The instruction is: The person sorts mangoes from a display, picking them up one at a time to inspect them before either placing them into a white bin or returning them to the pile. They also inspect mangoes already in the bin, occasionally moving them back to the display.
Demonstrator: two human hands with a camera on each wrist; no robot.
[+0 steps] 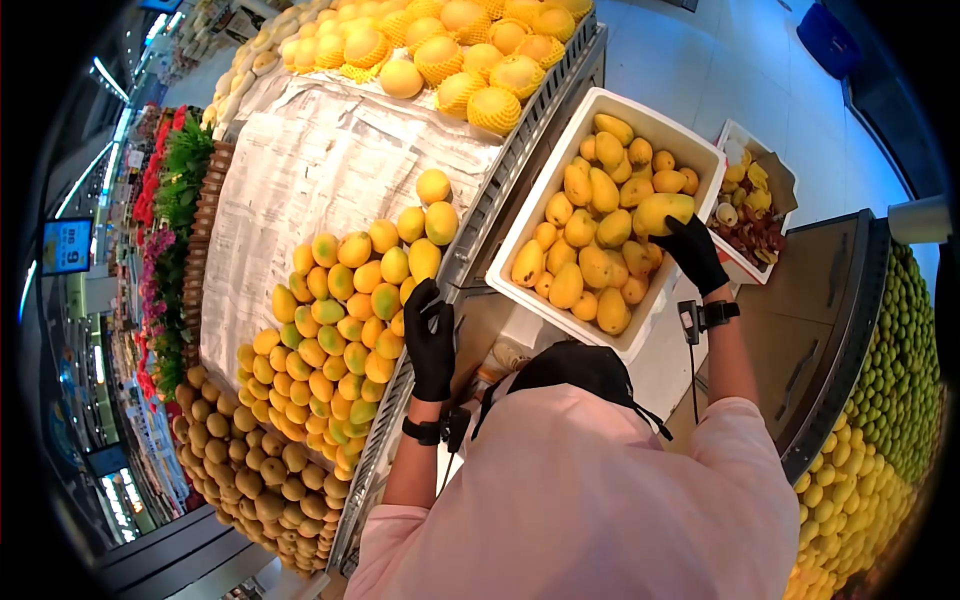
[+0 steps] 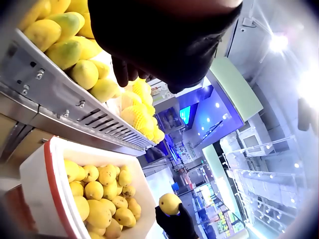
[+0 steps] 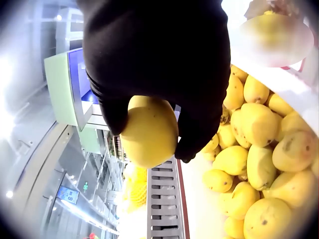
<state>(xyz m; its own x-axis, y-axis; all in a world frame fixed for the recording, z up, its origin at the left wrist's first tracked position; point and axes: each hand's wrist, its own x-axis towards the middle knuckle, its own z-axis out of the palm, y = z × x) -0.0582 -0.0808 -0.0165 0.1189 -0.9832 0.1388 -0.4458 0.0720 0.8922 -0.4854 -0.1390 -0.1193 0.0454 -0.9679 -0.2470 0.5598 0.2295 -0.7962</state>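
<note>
My right hand (image 1: 693, 254), in a black glove, grips a yellow mango (image 1: 664, 213) above the right side of a white foam box (image 1: 508, 262). In the right wrist view thumb and fingers lie round that mango (image 3: 149, 132). The box holds many loose mangoes (image 1: 603, 190), some with dark spots. My left hand (image 1: 432, 340), also black-gloved, is at the display's edge beside the piled mangoes (image 1: 340, 335), its fingers loosely bent with nothing in them. Several of the piled mangoes are partly green.
Bare paper lining (image 1: 300, 160) covers the display's middle, behind a slotted grey rail (image 1: 490, 190). Net-wrapped yellow fruit (image 1: 440, 55) lies at the far end, brown round fruit (image 1: 250, 470) at the near left. A smaller box (image 1: 785, 190) with scraps stands right of the foam box.
</note>
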